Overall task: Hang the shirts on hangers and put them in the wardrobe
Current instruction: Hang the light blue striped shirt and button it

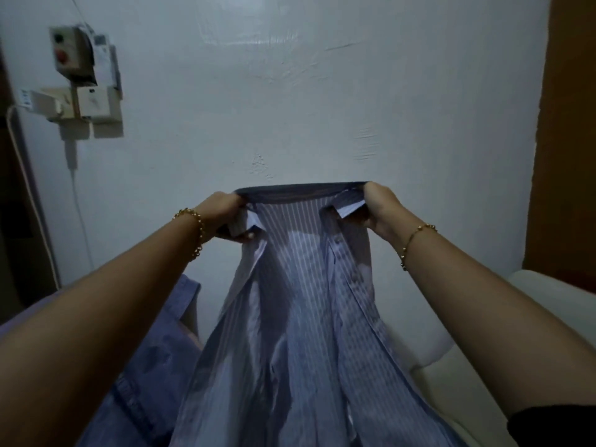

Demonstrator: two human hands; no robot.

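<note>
Holding the striped shirt (300, 285) up by its collar: your left hand (225, 214) and right hand (380, 208) each pinch a shoulder. Limp, light fabric; keep gripping there.

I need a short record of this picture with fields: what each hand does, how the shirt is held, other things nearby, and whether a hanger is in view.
left hand: grips one collar end of the striped shirt
right hand: grips the other collar end
striped shirt: held up, collar stretched between the hands, body hanging down
second shirt: plain blue, lying low at the left
hanger: none in view
background: white wall with switch boxes at upper left
</note>
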